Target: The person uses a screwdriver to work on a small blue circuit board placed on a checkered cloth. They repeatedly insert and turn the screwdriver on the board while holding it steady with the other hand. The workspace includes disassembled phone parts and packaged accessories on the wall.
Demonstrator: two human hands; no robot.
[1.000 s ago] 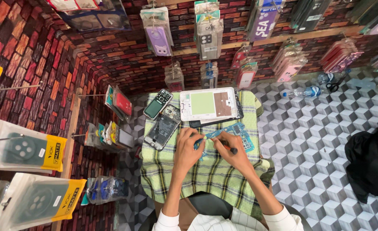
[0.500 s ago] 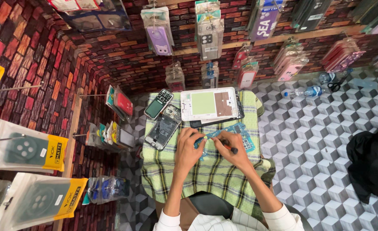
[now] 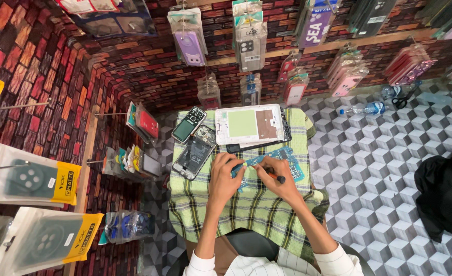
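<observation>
My left hand (image 3: 227, 175) pinches the left end of a blue circuit board (image 3: 282, 156) that lies on a small table covered with a green checked cloth (image 3: 246, 209). My right hand (image 3: 279, 178) grips a small screwdriver (image 3: 277, 177) with a red and black handle, its tip down on the board. An opened white tablet shell (image 3: 247, 124) lies just beyond the board, and two opened phones (image 3: 194, 152) lie to the left of my hands.
Packaged phone cases (image 3: 250, 41) hang on the brick-pattern wall ahead and to the left. A water bottle (image 3: 364, 109) and a black bag (image 3: 445, 191) rest on the cube-pattern floor at the right. Small boxes (image 3: 134, 161) stand on a shelf left of the table.
Both hands stay on the circuit board with only slight shifts of the fingers. The view has barely moved.
</observation>
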